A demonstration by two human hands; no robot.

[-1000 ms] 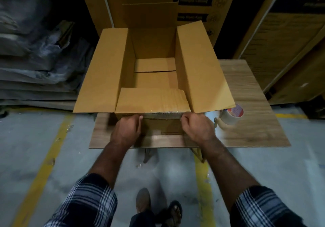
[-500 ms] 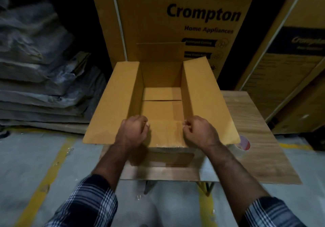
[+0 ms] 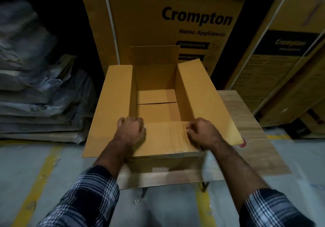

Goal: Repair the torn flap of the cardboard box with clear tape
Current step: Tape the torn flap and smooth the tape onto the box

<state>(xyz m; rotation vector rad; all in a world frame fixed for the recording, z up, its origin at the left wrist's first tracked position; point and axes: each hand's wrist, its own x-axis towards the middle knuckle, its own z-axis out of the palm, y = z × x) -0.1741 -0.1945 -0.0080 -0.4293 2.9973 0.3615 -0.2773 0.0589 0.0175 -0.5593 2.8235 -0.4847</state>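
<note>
An open brown cardboard box (image 3: 112, 107) stands on a small wooden table (image 3: 246, 121). Its near flap (image 3: 167, 138) lies folded inward over the opening, with a shiny strip of clear tape along its front fold. My left hand (image 3: 131, 130) grips the flap's left edge with curled fingers. My right hand (image 3: 202, 132) grips the flap's right edge the same way. The tape roll (image 3: 243, 143) is almost hidden behind the box's right side flap, only a red and white sliver showing on the table.
A tall Crompton carton (image 3: 175, 24) stands right behind the box, and another carton (image 3: 284, 59) leans at the right. Plastic-wrapped stacks (image 3: 38, 94) fill the left. Yellow lines (image 3: 38, 179) mark the grey floor below the table.
Both hands have moved up from the box's front wall onto the near flap and folded it inward. The head has tilted up, so the box sits lower in view.
</note>
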